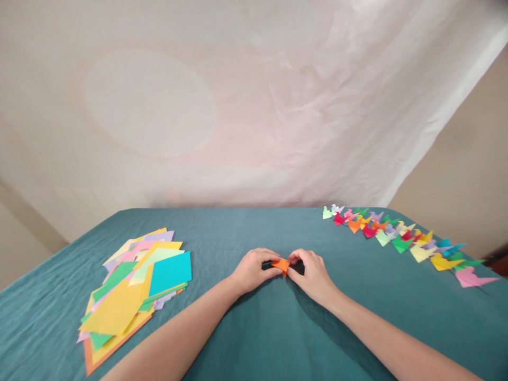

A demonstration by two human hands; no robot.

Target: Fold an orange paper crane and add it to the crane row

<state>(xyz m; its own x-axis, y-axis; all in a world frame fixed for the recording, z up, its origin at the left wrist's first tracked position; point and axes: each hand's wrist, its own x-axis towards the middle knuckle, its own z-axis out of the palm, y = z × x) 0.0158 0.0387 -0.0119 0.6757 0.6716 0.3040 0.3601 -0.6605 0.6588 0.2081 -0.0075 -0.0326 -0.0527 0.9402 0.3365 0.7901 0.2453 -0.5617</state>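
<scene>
A small folded piece of orange paper [281, 265] is between my two hands, just above the middle of the green cloth. My left hand [256, 270] pinches its left side between thumb and fingers. On the other side, my right hand [311, 272] has its thumb and fingertips closed on the right edge. The paper is partly covered by my fingertips, so its exact folded shape cannot be made out.
A loose pile of coloured paper sheets [115, 307] lies on the left, a blue sheet [170, 272] on top. Several folded paper birds [420, 253] stand in rows along the right. Green cloth [254, 338] covers the table; a pale sheet [246, 106] hangs behind.
</scene>
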